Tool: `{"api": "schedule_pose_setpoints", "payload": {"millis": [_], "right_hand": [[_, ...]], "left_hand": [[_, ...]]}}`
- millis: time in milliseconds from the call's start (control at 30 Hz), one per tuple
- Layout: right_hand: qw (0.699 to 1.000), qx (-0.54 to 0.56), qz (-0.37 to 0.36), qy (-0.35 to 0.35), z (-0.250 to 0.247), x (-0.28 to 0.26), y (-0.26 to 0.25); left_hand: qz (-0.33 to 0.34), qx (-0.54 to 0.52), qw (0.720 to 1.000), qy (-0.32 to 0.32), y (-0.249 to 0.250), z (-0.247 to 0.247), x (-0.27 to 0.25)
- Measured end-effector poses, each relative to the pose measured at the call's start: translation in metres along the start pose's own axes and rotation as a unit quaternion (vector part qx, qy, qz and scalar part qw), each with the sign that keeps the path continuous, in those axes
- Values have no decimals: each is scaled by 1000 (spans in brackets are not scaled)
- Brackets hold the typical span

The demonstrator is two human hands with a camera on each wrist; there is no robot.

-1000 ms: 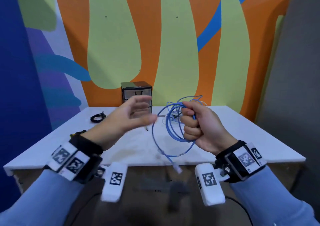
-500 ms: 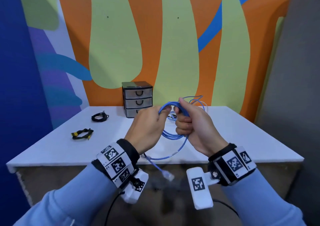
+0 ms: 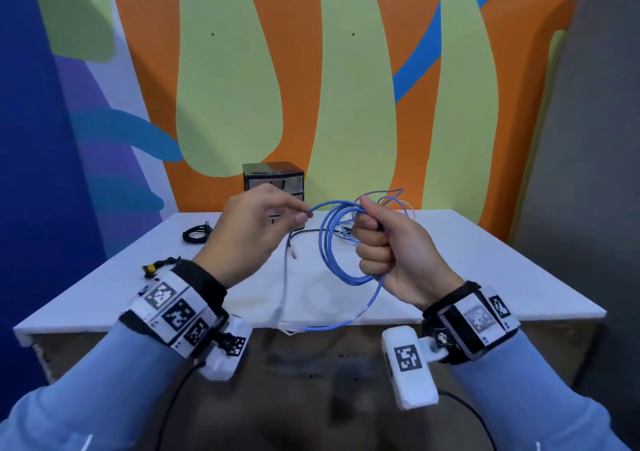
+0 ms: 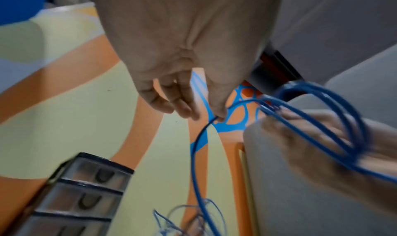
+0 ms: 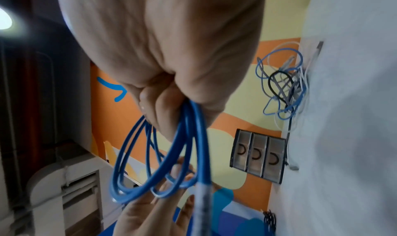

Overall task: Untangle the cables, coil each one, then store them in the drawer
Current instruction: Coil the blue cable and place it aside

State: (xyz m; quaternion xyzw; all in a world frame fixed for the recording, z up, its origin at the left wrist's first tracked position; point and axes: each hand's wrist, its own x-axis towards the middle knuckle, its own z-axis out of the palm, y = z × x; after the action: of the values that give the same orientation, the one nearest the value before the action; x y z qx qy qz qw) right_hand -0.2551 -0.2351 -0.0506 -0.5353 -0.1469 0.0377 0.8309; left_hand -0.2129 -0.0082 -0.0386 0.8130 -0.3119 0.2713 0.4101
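Observation:
A blue cable [image 3: 328, 253] hangs in several loops in the air over the white table [image 3: 485, 263]. My right hand [image 3: 372, 239] grips the loops in a fist; in the right wrist view the right hand [image 5: 163, 90] has the blue cable [image 5: 154, 163] dangling below it. My left hand [image 3: 302, 216] pinches one strand just left of the coil. In the left wrist view the left hand [image 4: 214, 117] holds the blue cable [image 4: 194, 154] at thumb and fingertip. The free tail drops to the table's front edge. A small drawer unit [image 3: 273, 178] stands at the back, all drawers closed.
A tangle of blue, white and black cables [image 3: 393, 198] lies behind my right hand, near the drawer unit. A coiled black cable [image 3: 196, 234] and a yellow-and-black cable [image 3: 156, 267] sit on the left of the table. A thin dark cable [image 3: 294, 239] lies mid-table.
My left hand came in from the left to meet the right hand at the coil, then drew back left with one strand pinched. The hanging tail swung leftward.

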Motion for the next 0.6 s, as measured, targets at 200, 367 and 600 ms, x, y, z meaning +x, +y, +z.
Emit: {"api": "schedule_pose_setpoints", "payload": {"millis": [200, 367, 600], "right_hand": [[997, 22, -49, 46, 12, 14, 14], [981, -61, -114, 145, 11, 22, 22], [965, -162, -126, 164, 19, 26, 29]], "left_hand": [[-149, -216, 964, -33, 17, 26, -15], [-242, -386, 890, -17, 31, 29, -22], [-104, -258, 960, 38, 34, 47, -27]]}}
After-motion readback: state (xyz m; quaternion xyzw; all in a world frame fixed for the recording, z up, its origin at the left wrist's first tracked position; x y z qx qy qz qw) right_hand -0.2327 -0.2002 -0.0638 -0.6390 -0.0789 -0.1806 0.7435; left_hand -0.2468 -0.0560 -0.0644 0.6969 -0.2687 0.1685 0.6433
